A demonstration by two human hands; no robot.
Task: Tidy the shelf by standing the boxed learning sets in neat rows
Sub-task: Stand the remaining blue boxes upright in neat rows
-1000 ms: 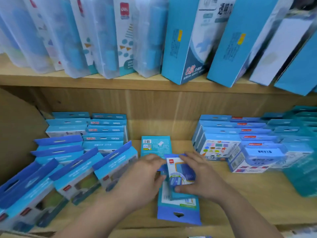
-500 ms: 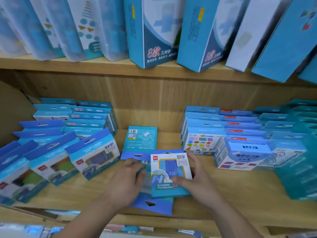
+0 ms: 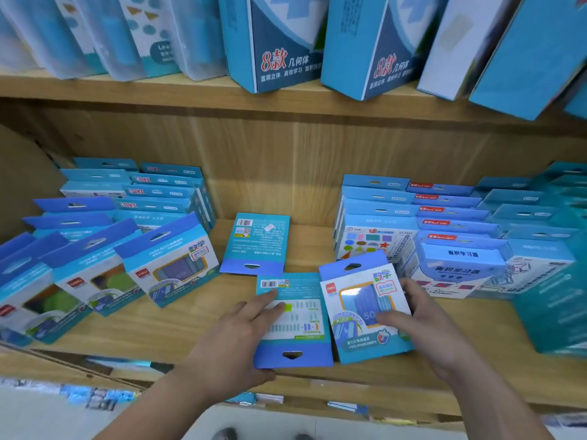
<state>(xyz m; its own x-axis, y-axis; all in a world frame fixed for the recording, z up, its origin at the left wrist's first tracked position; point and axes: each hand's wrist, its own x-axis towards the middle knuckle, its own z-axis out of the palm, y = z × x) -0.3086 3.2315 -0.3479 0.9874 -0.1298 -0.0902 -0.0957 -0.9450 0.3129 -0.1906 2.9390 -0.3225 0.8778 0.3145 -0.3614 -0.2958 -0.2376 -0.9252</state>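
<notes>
My right hand (image 3: 422, 325) grips a blue boxed learning set (image 3: 359, 300), front side up, with thumb across its face and fingers behind its right edge. It is tilted up off the wooden shelf (image 3: 178, 325). My left hand (image 3: 232, 344) rests with fingers on a second box (image 3: 298, 341) lying face down at the shelf's front edge, and its thumb curls under that box's lower left corner. A third box (image 3: 257, 242) lies face down further back in the gap.
A leaning row of similar boxes (image 3: 168, 265) fills the shelf's left side, with more stacked rows (image 3: 165, 192) behind. Rows of blue boxes (image 3: 444, 223) stand at the right. Tall boxes (image 3: 279, 42) line the upper shelf.
My right hand has carried the front-facing box to the right, off the face-down box beneath it. My left hand now lies on that uncovered box. The view has shifted closer.
</notes>
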